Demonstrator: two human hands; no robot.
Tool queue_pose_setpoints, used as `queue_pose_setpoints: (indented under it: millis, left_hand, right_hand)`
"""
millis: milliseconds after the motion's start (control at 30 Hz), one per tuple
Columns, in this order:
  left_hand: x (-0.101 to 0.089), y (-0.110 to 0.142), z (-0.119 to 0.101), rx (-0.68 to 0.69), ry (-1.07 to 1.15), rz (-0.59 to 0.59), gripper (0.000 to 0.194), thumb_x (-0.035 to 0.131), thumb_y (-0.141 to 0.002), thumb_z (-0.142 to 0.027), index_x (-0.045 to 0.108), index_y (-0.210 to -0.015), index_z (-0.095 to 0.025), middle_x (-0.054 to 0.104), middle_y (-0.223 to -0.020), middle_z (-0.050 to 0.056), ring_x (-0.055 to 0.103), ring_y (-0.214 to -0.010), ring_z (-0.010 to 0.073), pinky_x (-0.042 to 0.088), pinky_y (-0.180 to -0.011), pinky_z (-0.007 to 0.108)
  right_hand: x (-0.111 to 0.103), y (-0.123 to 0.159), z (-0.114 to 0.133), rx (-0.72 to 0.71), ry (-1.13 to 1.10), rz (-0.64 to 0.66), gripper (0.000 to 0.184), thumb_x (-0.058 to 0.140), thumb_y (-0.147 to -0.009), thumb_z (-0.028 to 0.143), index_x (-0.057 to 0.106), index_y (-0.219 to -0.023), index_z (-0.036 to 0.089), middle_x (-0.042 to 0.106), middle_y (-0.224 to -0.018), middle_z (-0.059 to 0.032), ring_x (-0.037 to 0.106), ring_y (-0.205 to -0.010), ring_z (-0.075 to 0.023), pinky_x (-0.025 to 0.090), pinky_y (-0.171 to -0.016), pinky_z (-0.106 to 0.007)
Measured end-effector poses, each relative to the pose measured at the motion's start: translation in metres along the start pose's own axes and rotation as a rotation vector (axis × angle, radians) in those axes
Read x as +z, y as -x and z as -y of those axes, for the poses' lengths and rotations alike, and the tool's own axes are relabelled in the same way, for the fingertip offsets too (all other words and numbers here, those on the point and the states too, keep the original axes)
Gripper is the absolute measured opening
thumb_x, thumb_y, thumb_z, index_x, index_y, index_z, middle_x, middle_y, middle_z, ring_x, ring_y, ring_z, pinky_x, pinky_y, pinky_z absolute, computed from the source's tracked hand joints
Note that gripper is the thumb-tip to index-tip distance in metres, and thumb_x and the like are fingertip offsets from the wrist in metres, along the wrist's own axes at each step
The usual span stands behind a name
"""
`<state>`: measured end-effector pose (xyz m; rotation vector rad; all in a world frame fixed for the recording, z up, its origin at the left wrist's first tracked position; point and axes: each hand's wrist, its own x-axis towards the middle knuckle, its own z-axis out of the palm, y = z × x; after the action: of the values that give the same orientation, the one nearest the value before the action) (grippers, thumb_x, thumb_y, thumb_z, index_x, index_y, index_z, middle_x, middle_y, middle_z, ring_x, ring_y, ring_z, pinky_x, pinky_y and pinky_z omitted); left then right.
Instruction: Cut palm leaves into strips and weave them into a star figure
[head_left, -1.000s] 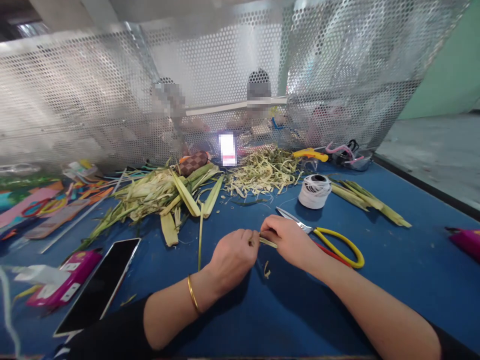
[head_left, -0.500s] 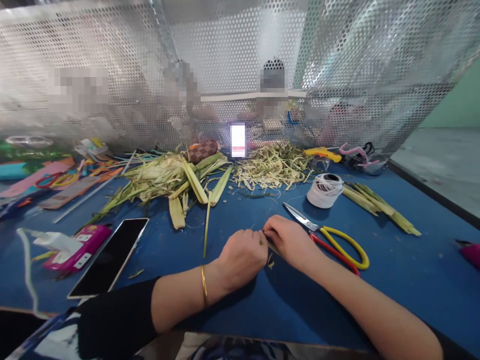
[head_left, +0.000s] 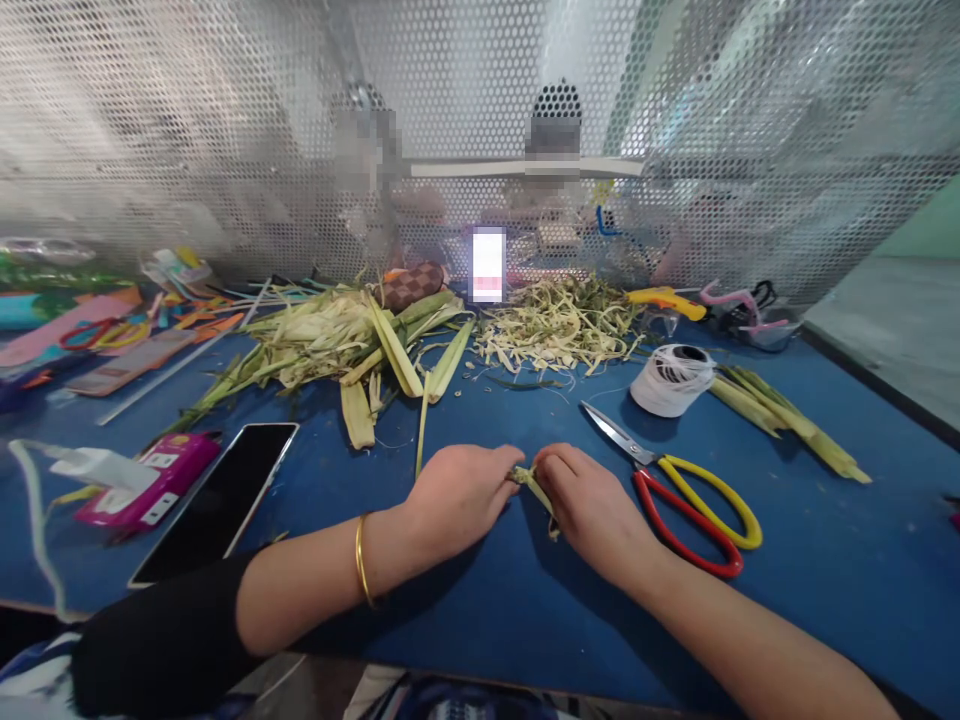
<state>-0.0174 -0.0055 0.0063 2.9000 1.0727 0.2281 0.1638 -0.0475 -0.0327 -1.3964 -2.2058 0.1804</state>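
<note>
Over the near middle of a blue table: two bare hands are working close together, fingertips nearly meeting.
Husk strip: short, pale green, bunched at its upper end; it is spanning the small gap between the hands, its lower end hanging beside the right fingers.
Left hand: thumb and fingertips are pinching the bunched end; a gold bangle is circling the wrist.
Right hand: fingers are curling closed on the strip's other part, knuckles up.
Scissors: lying just right of the right hand, blades pointing away from the worker, one handle loop red, one yellow.
White thread spool: standing beyond the scissors.
Husk bundle: lying to the right of the spool.
Leafy husk heap: spreading beyond the left hand, a thin stalk reaching toward that hand.
Shredded pile: sitting right of the heap, near a perforated screen.
Black phone: resting left of the left forearm, a magenta box lying beside it.
Behind the screen: two people are showing dimly, blurred.
</note>
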Motion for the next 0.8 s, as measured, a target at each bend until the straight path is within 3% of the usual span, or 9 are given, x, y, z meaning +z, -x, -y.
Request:
queue_pose_setpoints:
  millis: [67, 133, 267, 400, 500, 633, 700, 800]
  left_hand:
    - [0.004, 0.000, 0.000, 0.103, -0.063, -0.020, 0.017, 0.043, -0.091, -0.021, 0.060, -0.087, -0.018, 0.067, -0.074, 0.003, 0.064, -0.071, 0.0193, 0.046, -0.061, 0.029]
    - [0.008, 0.001, -0.002, 0.195, -0.125, -0.041, 0.018, 0.043, -0.090, -0.016, 0.058, -0.079, -0.017, 0.065, -0.071, 0.003, 0.062, -0.067, 0.0190, 0.045, -0.058, 0.030]
    - [0.011, 0.002, -0.011, 0.310, -0.217, -0.089, 0.016, 0.043, -0.086, -0.008, 0.057, -0.083, -0.014, 0.063, -0.071, 0.006, 0.059, -0.063, 0.0196, 0.045, -0.053, 0.031]
    - [0.013, 0.002, -0.024, 0.336, -0.283, -0.085, 0.018, 0.040, -0.084, -0.005, 0.057, -0.084, -0.011, 0.061, -0.069, 0.009, 0.060, -0.063, 0.0212, 0.045, -0.051, 0.032]
    - [0.010, 0.004, -0.028, 0.267, -0.226, -0.048, 0.014, 0.041, -0.086, -0.008, 0.055, -0.089, -0.012, 0.063, -0.073, 0.008, 0.062, -0.067, 0.0215, 0.048, -0.056, 0.032]
    - [0.000, 0.010, -0.015, -0.008, -0.030, 0.072, 0.017, 0.043, -0.090, -0.020, 0.049, -0.105, -0.016, 0.066, -0.075, 0.004, 0.064, -0.068, 0.0186, 0.048, -0.058, 0.028]
    - [-0.004, 0.012, -0.005, -0.086, 0.028, 0.068, 0.023, 0.047, -0.089, -0.023, 0.049, -0.111, -0.017, 0.067, -0.076, 0.003, 0.065, -0.071, 0.0177, 0.048, -0.061, 0.026]
    - [-0.007, 0.011, 0.008, -0.106, 0.103, 0.030, 0.015, 0.052, -0.086, -0.024, 0.059, -0.098, -0.019, 0.068, -0.076, 0.001, 0.064, -0.071, 0.0159, 0.046, -0.063, 0.024]
  right_hand:
    - [-0.004, -0.002, -0.001, 0.010, -0.051, 0.006, 0.019, 0.039, -0.089, 0.008, 0.051, -0.081, 0.019, 0.059, -0.090, -0.0084, 0.056, -0.083, -0.0192, 0.046, -0.074, -0.032]
    - [-0.009, -0.004, -0.001, 0.025, -0.111, 0.020, 0.020, 0.038, -0.090, 0.010, 0.051, -0.077, 0.020, 0.060, -0.088, -0.0072, 0.057, -0.081, -0.0180, 0.045, -0.073, -0.030]
    - [-0.013, -0.006, 0.002, 0.068, -0.163, 0.020, 0.020, 0.038, -0.092, 0.016, 0.052, -0.078, 0.020, 0.060, -0.084, -0.0059, 0.057, -0.075, -0.0161, 0.044, -0.067, -0.028]
    - [-0.006, -0.002, 0.009, 0.174, -0.153, -0.008, 0.021, 0.036, -0.092, 0.019, 0.050, -0.076, 0.020, 0.057, -0.077, -0.0044, 0.054, -0.066, -0.0152, 0.041, -0.059, -0.026]
    - [0.002, 0.003, 0.011, 0.197, -0.132, -0.029, 0.019, 0.036, -0.088, 0.012, 0.048, -0.078, 0.020, 0.055, -0.076, -0.0043, 0.052, -0.065, -0.0160, 0.039, -0.058, -0.026]
    - [0.008, 0.007, 0.011, 0.146, -0.043, -0.029, 0.019, 0.036, -0.083, 0.005, 0.049, -0.081, 0.019, 0.054, -0.078, -0.0047, 0.050, -0.064, -0.0163, 0.038, -0.058, -0.027]
    - [0.008, 0.008, 0.010, 0.127, 0.004, -0.011, 0.020, 0.035, -0.083, 0.004, 0.049, -0.083, 0.019, 0.054, -0.079, -0.0052, 0.049, -0.065, -0.0163, 0.038, -0.059, -0.027]
    - [0.008, 0.009, 0.010, 0.072, 0.111, 0.025, 0.021, 0.035, -0.082, 0.003, 0.051, -0.086, 0.018, 0.056, -0.082, -0.0077, 0.049, -0.069, -0.0180, 0.039, -0.063, -0.029]
